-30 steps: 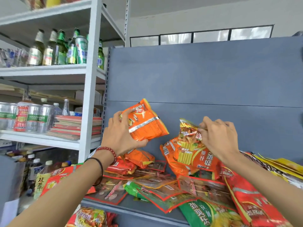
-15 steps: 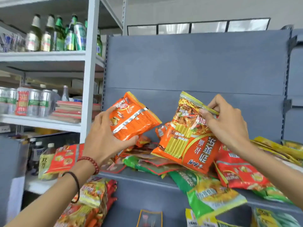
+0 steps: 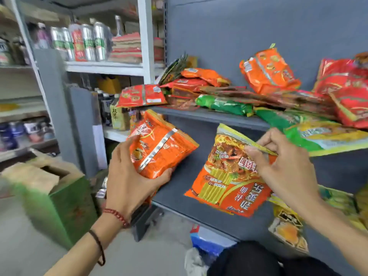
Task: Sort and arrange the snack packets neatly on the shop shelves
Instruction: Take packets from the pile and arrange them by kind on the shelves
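Grey steel shelving, with two orange packets held in front of it.

Left hand (image 3: 127,176) grips a small orange packet (image 3: 159,148), fingers and thumb curled round its lower end. Right hand (image 3: 282,168) pinches the top seam of a large orange noodle packet (image 3: 225,180) between thumb and forefinger, so it hangs over the lower shelf (image 3: 175,196). The upper shelf (image 3: 209,115) bears a loose heap of packets (image 3: 223,104), red, orange and green, against a grey back panel (image 3: 258,26). To the left, a white rack (image 3: 146,36) carries cans (image 3: 87,42), and an open green carton (image 3: 59,200) sits on the pale floor (image 3: 149,255).
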